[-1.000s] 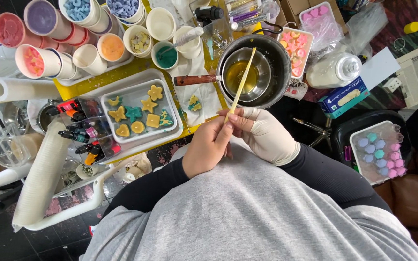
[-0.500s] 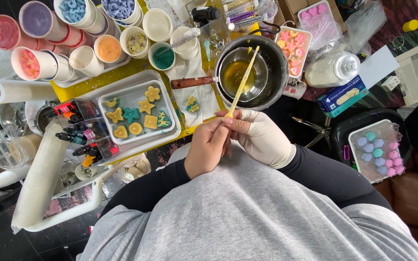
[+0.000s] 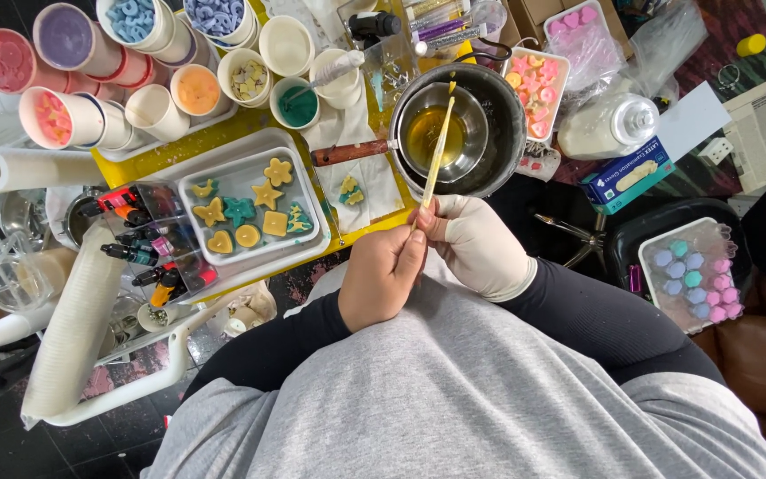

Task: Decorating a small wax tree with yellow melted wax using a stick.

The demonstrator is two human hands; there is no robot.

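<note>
Wax-coated stick (image 3: pixel 436 146), pinched at its lower end between bare left hand (image 3: pixel 383 275) and gloved right hand (image 3: pixel 480 244), slanting up over pot (image 3: pixel 498 133).

The bare left hand (image 3: pixel 383 275) and the gloved right hand (image 3: pixel 479 244) meet at the lower end of a yellow stick (image 3: pixel 434 153), pinching it. The stick slants up over a metal bowl (image 3: pixel 443 133) of amber liquid, set inside a pot (image 3: pixel 498 133) with a wooden handle (image 3: pixel 347 153). Left of the pot, a white tray (image 3: pixel 246 173) holds small wax shapes (image 3: pixel 250 213). Cups (image 3: pixel 64 115) of coloured wax stand beyond.
</note>
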